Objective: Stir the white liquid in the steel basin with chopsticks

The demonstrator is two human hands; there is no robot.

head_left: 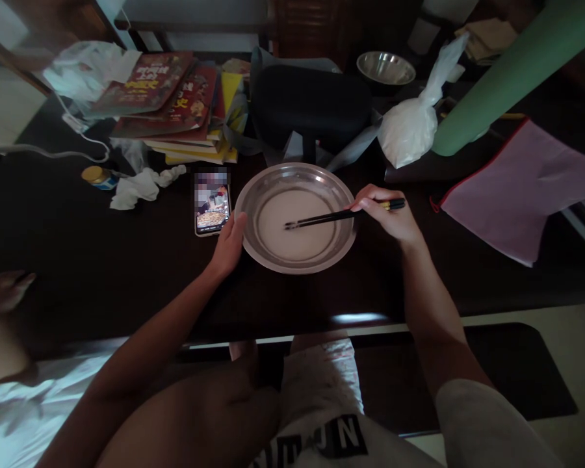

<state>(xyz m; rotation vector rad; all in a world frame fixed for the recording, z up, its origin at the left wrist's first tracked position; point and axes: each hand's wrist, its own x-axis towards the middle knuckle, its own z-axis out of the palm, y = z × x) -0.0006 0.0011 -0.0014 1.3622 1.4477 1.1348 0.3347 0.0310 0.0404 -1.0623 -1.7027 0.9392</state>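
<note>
A round metal bowl (297,265) with a pale, whitish content (292,201) stands on the dark table in front of me. My left hand (230,247) grips the bowl's left rim, thumb on top. In my right hand (383,211) is a pair of black chopsticks (329,218) with gold bands near their upper ends. Their tips reach into the whitish content near the bowl's middle. Just left of the bowl lies a phone (212,201) with its screen lit, close to my left hand.
Stacked books (175,110), a black case (312,97), a second metal bowl (386,67) and a tied bag of white powder (409,133) stand behind. A green cylinder (511,78) and purple pouch (511,188) are right. Crumpled tissue (141,187), a small jar (99,177) and another person's hand (7,289) are left.
</note>
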